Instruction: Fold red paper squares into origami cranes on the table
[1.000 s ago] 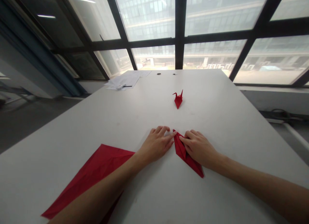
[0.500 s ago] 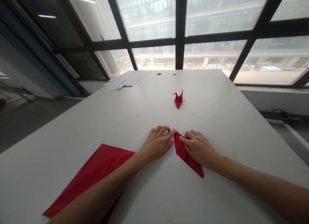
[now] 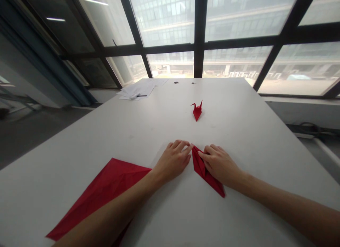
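Note:
A piece of red paper (image 3: 212,181), folded into a narrow diamond, lies slanted on the white table. My right hand (image 3: 219,163) rests over its right side, fingers bent and closed on it, hiding part of the folds. At the paper's upper tip, the index fingertip of my left hand (image 3: 172,160) touches it, while the thumb stays apart lower down. Beneath my left forearm lies a larger sheet of red paper (image 3: 106,186), creased and partly covered by the arm. Farther up the table stands a folded red paper crane (image 3: 197,114).
White papers (image 3: 140,88) with a dark pen-like item lie at the table's far left corner. Two small round dark spots (image 3: 176,82) mark the far edge. Tall windows with dark frames (image 3: 199,34) rise behind the white table (image 3: 159,123).
Both hands keep almost the same place on the folded red paper. The whole view has shifted very slightly, with things sitting a little lower and farther right.

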The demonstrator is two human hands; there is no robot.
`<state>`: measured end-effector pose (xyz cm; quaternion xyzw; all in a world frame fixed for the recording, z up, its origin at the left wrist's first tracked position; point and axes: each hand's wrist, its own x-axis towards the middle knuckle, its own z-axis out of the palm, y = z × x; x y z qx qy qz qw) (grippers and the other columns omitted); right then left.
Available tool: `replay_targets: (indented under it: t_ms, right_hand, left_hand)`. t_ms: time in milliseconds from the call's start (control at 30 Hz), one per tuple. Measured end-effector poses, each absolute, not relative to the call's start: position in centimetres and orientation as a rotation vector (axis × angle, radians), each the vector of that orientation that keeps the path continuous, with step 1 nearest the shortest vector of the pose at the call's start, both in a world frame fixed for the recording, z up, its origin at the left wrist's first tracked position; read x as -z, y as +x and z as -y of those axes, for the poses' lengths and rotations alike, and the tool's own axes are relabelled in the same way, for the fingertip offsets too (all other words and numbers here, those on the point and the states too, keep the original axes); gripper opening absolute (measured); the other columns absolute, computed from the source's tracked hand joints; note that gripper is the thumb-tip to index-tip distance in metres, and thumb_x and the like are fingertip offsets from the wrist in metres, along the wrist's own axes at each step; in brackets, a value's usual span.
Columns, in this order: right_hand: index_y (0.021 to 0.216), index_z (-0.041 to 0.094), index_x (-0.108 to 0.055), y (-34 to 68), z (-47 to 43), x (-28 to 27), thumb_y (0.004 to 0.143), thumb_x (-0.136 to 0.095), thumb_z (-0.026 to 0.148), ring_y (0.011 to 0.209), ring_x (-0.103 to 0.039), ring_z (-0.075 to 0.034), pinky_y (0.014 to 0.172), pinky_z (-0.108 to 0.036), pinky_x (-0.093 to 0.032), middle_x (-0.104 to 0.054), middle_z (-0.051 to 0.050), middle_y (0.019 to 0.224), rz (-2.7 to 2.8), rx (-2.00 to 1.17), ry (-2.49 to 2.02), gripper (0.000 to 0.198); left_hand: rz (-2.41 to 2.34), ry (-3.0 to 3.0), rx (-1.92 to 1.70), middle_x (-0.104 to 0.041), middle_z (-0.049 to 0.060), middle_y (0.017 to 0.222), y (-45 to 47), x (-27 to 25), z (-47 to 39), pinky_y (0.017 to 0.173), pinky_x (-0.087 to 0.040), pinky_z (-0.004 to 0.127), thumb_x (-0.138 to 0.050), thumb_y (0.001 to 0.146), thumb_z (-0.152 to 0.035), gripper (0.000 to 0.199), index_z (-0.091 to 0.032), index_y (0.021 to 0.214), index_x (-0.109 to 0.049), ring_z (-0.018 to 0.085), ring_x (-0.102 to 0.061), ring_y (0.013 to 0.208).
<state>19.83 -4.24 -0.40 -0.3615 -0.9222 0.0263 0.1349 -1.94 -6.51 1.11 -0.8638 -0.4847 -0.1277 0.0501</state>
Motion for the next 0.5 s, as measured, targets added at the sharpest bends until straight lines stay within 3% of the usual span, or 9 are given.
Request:
replay_targets:
  t_ms: [267, 500]
  right_hand:
    - [0.109, 0.020, -0.068, 19.86, 4.21, 0.34, 0.098, -0.050, 0.017, 0.089, -0.054, -0.022, 0.085, -0.035, -0.042, -0.064, -0.007, 0.096, 2.664, -0.087, -1.044, 0.021]
    - [0.109, 0.021, -0.069, 19.95, 4.43, -0.09, 0.097, -0.050, 0.017, 0.093, -0.053, -0.022, 0.087, -0.034, -0.041, -0.063, -0.007, 0.097, 2.647, -0.221, -1.086, 0.023]
  left_hand:
    - [1.365, -2.709, 0.384, -0.062, 0.010, 0.124, -1.25, -0.72, 6.72, 0.099, -0.046, 0.044, -0.052, 0.098, -0.025, 0.031, -0.019, 0.127, -0.060, 0.028, -0.052, 0.120]
    - [1.292, -2.850, 0.436, -0.063, 0.009, 0.124, -1.30, -0.82, 7.22, 0.104, -0.046, 0.042, -0.048, 0.100, -0.026, 0.030, -0.020, 0.127, -0.060, 0.023, -0.057, 0.118]
